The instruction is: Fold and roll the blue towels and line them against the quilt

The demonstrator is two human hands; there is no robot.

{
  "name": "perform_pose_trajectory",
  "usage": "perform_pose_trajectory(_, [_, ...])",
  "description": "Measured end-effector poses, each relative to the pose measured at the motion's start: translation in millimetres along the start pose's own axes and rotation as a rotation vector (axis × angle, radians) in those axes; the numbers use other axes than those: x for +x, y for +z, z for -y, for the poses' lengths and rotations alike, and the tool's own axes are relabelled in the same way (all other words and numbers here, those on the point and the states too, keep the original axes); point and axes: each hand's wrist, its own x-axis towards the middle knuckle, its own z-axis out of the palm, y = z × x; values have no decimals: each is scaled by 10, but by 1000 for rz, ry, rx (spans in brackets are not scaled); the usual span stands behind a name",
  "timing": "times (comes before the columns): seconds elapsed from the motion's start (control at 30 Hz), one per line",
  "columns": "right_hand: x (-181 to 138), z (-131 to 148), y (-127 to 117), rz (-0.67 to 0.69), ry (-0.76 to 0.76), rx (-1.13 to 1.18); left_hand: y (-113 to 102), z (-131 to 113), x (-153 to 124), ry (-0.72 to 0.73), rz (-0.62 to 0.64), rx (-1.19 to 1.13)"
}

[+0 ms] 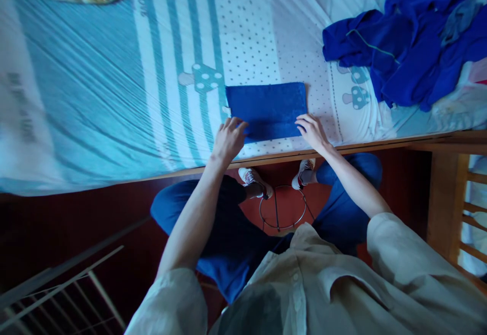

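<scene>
where the folded blue towel [266, 107] lies, left grip [228, 141] curled over its corner, pinch unclear, right grip [312, 131] spread flat

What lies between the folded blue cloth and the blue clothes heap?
Only bedsheet, with a mushroom print, separates cloth and heap; head view shows it.
</scene>
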Motion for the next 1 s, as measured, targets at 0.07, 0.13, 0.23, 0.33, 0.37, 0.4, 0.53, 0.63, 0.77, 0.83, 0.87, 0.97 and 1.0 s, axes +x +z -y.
perform_pose_trajectory(0.07, [-18, 46, 28, 61, -42, -6, 50, -54, -8, 65, 44, -23])
perform_pose_trajectory(0.13, [-37, 72, 44, 120, -54, -34, 119, -83, -21, 105, 93, -35])
perform_pose_trajectory(0.23, [-58, 65, 51, 193, -48, -85, 206, -81, -38, 125, 143, -28])
perform_pose_trajectory(0.33, [-62, 40, 58, 222, -40, -120, 247, -55, -47, 131, 143, -5])
perform_pose_trajectory(0.37, [-61, 37, 62, 224, -37, -128, 255, -48, -49, 135, 138, 4])
perform_pose_trajectory(0.4, [-59, 37, 67, 224, -33, -136, 263, -43, -51, 141, 133, 11])
perform_pose_trajectory(0.53, [-45, 62, 87, 199, -24, -159, 295, -40, -57, 167, 122, 32])
perform_pose_trajectory(0.63, [-33, 70, 94, 163, -16, -154, 304, -33, -51, 171, 113, 24])
perform_pose_trajectory(0.77, [-23, 51, 85, 146, 0, -141, 259, -16, -25, 157, 107, -3])
perform_pose_trajectory(0.83, [-21, 43, 77, 144, 6, -146, 220, -14, -9, 140, 106, -10])
perform_pose_trajectory(0.87, [-21, 40, 74, 143, 7, -150, 199, -16, -2, 132, 106, -16])
perform_pose_trajectory(0.97, [-16, 42, 64, 142, 11, -169, 136, -29, 15, 108, 105, -40])
perform_pose_trajectory(1.0, [-13, 46, 60, 142, 15, -172, 113, -34, 19, 97, 105, -44])
